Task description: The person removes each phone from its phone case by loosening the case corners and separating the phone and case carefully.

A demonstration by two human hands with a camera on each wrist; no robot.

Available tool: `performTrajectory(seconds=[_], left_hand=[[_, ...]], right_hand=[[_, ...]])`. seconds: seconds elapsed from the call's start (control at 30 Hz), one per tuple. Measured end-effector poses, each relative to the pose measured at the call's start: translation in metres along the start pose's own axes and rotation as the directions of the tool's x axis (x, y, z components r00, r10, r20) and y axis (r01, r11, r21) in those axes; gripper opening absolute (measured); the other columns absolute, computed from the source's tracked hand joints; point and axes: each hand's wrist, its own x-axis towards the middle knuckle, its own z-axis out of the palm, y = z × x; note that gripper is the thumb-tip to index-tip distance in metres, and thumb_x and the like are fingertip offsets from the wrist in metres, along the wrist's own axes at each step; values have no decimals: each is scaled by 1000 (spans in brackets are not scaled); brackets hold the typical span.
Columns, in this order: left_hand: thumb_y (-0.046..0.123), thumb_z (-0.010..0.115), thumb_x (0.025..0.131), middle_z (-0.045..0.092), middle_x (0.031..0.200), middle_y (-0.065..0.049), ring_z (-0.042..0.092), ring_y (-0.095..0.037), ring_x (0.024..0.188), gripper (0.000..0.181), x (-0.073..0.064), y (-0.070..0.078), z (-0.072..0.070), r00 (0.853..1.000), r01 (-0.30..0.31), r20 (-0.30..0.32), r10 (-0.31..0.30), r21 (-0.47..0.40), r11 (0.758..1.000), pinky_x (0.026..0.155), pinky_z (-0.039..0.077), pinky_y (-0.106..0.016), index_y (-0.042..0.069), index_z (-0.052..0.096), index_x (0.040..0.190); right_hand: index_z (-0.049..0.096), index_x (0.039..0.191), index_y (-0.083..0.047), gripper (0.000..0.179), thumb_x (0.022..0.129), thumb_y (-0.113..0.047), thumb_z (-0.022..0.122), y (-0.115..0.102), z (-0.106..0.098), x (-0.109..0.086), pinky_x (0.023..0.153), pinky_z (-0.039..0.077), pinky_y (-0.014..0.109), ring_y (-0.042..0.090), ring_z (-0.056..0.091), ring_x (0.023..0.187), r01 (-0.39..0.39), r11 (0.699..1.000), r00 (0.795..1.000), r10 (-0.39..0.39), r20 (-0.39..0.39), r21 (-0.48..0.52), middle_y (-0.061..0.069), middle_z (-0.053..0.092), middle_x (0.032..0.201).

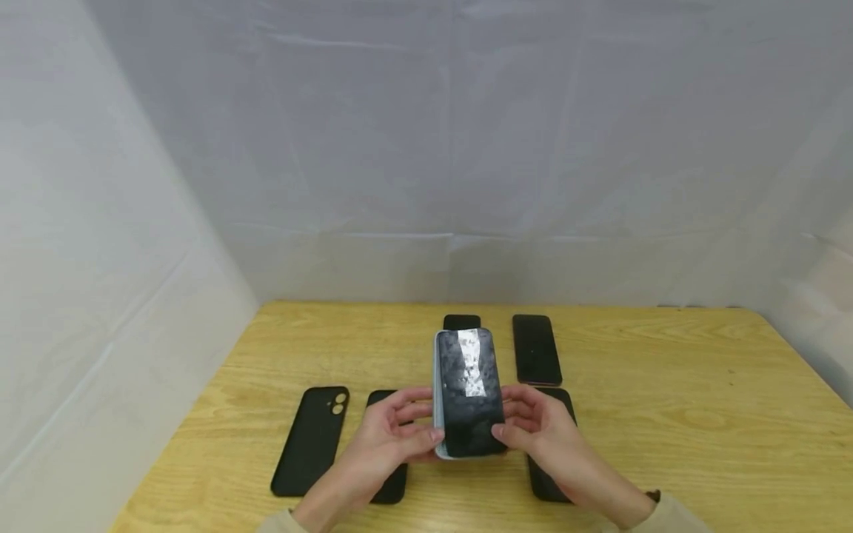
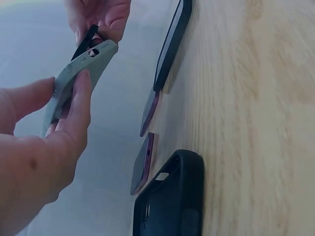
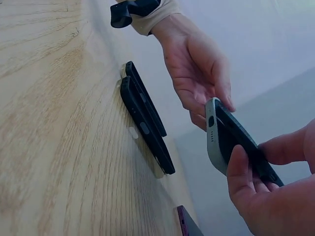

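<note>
A dark phone with a bright reflection on its screen lies over a pale grey-blue phone case, above the table. My left hand grips the case by its left side, thumb on the edge. On the other side my right hand pinches the phone, its thumb near the lower right corner. In the right wrist view the phone is tilted, with one side raised out of the case. The case's bottom cutouts show in the left wrist view.
A black phone case with camera holes lies at left on the wooden table. Another black case is partly behind my left hand, and a dark case is under my right. Two dark phones lie farther back.
</note>
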Motion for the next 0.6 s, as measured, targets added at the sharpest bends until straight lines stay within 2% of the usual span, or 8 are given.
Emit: performTrajectory(seconds=[0.23, 0.37, 0.6], left_hand=[[2, 71, 95, 71, 120, -8, 73, -16, 98, 56, 0, 0, -1, 1000, 14, -26, -14, -12, 1000, 84, 64, -37, -4, 44, 144], [3, 71, 95, 71, 121, -8, 74, -17, 99, 56, 0, -1, -2, 999, 20, -29, -20, -11, 1000, 84, 64, -36, -3, 45, 144], [4, 69, 95, 68, 126, -12, 73, -19, 100, 58, 0, -8, -1, 998, 45, -40, -46, -26, 999, 86, 64, -38, -2, 43, 146]], right_hand=[[46, 138, 8, 54, 94, -9, 71, -1, -3, -1, 79, 58, 28, 15, 71, 90, 18, 1000, 1000, -18, 21, -7, 9, 74, 106], [48, 138, 6, 55, 94, -14, 74, -1, -4, -1, 79, 58, 28, 16, 72, 91, 10, 1000, 1000, -10, 18, -21, 9, 75, 106], [50, 137, 8, 54, 93, -10, 74, -1, -6, -1, 77, 58, 27, 13, 72, 88, 8, 1000, 1000, -8, 8, -6, 5, 75, 101]])
